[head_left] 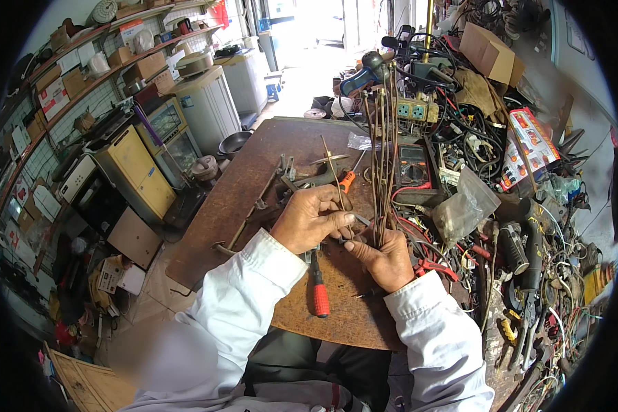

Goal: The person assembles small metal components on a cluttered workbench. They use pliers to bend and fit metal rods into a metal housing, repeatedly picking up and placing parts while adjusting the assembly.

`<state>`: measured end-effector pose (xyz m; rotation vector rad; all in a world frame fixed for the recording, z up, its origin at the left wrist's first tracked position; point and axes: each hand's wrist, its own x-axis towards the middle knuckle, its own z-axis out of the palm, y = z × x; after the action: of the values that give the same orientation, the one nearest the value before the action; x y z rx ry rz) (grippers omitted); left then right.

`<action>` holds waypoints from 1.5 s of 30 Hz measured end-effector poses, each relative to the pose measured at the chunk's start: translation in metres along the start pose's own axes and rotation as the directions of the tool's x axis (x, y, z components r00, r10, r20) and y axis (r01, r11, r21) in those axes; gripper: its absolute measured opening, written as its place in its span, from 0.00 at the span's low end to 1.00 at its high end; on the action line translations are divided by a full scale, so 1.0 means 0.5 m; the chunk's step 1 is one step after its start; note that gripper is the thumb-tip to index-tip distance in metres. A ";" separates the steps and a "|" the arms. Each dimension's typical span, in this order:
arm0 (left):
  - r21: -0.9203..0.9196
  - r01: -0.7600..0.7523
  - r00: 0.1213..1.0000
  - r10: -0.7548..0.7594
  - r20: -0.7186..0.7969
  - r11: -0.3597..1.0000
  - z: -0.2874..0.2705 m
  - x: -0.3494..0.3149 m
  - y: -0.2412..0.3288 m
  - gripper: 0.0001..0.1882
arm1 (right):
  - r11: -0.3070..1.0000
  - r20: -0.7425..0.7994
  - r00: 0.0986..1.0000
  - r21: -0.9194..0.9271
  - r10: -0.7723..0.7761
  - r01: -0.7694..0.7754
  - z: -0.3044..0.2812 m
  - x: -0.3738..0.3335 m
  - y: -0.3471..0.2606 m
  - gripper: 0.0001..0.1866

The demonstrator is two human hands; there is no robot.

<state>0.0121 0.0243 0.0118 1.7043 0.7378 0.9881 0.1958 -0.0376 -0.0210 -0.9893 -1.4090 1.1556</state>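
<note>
Left hand [316, 216]: thumb and forefinger pressed together, pinching a single thin rod [331, 165], brownish, narrow as wire, its free end leaning up and slightly to your left. Right hand [386, 261]: fingers curled round the base of a bundle of rods [384, 158], long, straight and slim, dull brown along the shafts, standing nearly upright and fanning a little toward the top. Your two hands sit close together above the near half of the workbench [247, 161], thumbs near each other; a small grey sliver [362, 221] shows between them — too small to identify. The bench top is brown, scuffed and blotched, with a worn, rounded corner at your left. Below your left hand lies a screwdriver with a ribbed, translucent-looking red handle [321, 296], handle toward you; beyond the hands, a second one with a smooth orange handle [348, 181] points its slim metal shaft away. Dull metal parts [292, 172], angular and irregular, lie left of that. To the right of the rods, a flat, dark rectangular multimeter [412, 163] rests near the bench edge, and a crinkled clear plastic bag [465, 206] slumps over tangled cables [481, 147] in soft loops. Red-sleeved clips [436, 268] lie just beside your right wrist. Both cuffs [419, 296] are pale, creased cloth — matte against the darker wood.
</note>
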 end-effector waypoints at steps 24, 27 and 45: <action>-0.100 0.021 0.995 -0.031 -0.100 0.995 0.007 0.001 0.015 0.08 | 0.993 -0.127 0.992 0.117 -0.020 0.035 0.005 0.000 0.008 0.04; -0.155 0.065 0.992 -0.080 -0.093 0.986 0.003 0.004 0.005 0.11 | 0.988 -0.149 0.987 0.131 -0.060 0.080 0.007 -0.001 0.006 0.04; 0.241 -0.077 0.920 0.162 -0.356 0.968 0.011 -0.005 0.008 0.08 | 0.983 -0.214 0.976 0.183 0.038 0.001 -0.002 0.006 -0.012 0.08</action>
<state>0.0157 0.0184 0.0141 1.7899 1.0319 1.3846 0.1963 -0.0359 -0.0146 -0.9682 -1.1029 1.1316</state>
